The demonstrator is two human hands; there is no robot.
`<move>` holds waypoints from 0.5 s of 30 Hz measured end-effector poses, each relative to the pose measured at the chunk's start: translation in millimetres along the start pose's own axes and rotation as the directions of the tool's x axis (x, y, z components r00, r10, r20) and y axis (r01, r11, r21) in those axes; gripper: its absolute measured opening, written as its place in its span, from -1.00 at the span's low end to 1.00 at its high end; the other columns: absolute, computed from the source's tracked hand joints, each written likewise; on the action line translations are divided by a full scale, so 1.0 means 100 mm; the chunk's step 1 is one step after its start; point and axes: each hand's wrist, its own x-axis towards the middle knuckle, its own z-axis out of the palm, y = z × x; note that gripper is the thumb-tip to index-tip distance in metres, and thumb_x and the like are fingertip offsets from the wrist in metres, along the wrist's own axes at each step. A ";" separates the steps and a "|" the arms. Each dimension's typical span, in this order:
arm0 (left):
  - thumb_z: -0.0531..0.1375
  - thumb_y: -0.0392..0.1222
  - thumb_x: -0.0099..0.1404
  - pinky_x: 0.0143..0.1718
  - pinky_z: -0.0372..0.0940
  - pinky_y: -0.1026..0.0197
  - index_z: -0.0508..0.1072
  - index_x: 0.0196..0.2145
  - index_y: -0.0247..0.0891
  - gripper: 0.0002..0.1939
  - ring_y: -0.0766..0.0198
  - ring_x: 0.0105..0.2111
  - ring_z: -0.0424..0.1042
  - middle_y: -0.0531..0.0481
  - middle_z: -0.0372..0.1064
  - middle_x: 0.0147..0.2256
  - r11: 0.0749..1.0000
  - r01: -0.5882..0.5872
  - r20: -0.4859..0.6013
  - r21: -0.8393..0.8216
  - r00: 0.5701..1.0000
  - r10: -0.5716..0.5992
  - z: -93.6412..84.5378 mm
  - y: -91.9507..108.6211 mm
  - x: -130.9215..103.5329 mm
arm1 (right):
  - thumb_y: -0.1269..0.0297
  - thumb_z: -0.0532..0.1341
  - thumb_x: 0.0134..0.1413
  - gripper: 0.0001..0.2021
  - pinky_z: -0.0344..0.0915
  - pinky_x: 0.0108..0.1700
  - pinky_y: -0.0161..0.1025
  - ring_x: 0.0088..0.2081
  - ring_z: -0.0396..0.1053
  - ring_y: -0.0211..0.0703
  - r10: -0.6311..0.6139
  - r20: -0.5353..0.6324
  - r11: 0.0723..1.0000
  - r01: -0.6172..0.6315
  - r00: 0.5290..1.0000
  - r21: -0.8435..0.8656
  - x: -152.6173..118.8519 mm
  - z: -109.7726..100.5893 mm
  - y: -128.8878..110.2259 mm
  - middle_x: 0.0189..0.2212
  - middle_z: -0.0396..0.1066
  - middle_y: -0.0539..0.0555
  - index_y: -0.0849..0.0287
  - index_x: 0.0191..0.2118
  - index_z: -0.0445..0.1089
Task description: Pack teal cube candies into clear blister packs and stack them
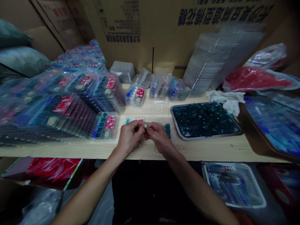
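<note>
My left hand and my right hand meet at the middle of the wooden table, fingertips pinched together on a small pale and green piece. Just behind my hands lies a clear tray with blue and red contents, partly hidden by them. Dark green pieces sit in a clear tray right beside my right hand. A metal tray full of dark green glossy pieces is further right. To the left of my left hand is a filled clear pack with green, red and pale pieces.
Stacks of filled clear packs cover the left side. Empty clear trays stand at the back right, near a white cloth and a red bag. A large carton stands behind. Below the table edge is a white basket.
</note>
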 end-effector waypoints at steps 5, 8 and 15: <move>0.18 -0.19 0.25 -0.34 0.28 0.27 0.61 -0.29 -0.27 -0.80 0.25 -0.40 0.46 -0.04 0.55 -0.40 0.999 -0.025 -0.017 0.024 1.000 0.025 -0.04 0.03 0.00 | 0.18 0.33 -0.17 -0.78 0.29 -0.48 -0.32 -0.56 0.31 -0.31 0.059 -0.054 0.995 -0.054 0.997 0.088 -0.02 -0.04 -0.02 -0.60 0.39 -0.05 0.18 -0.46 0.33; 0.19 -0.18 0.25 -0.29 0.29 0.24 0.62 -0.28 -0.26 -0.79 0.23 -0.38 0.47 -0.06 0.56 -0.37 0.995 -0.061 -0.019 0.080 0.998 0.063 -0.05 0.05 -0.03 | 0.23 0.32 -0.15 -0.82 0.30 -0.47 -0.31 -0.57 0.32 -0.31 0.050 -0.087 0.996 -0.042 0.995 0.083 -0.03 -0.04 -0.03 -0.61 0.39 -0.06 0.17 -0.46 0.32; 0.24 -0.12 0.17 -0.47 0.21 0.31 0.49 -0.49 -0.28 -0.81 0.33 -0.53 0.35 0.04 0.44 -0.54 0.995 0.087 -0.032 -0.057 0.996 -0.089 0.00 0.00 0.01 | 0.15 0.29 -0.05 -0.79 0.33 -0.41 -0.30 -0.51 0.35 -0.29 -0.045 0.021 0.998 0.044 0.999 0.051 -0.12 -0.02 -0.07 -0.56 0.41 -0.06 0.16 -0.41 0.32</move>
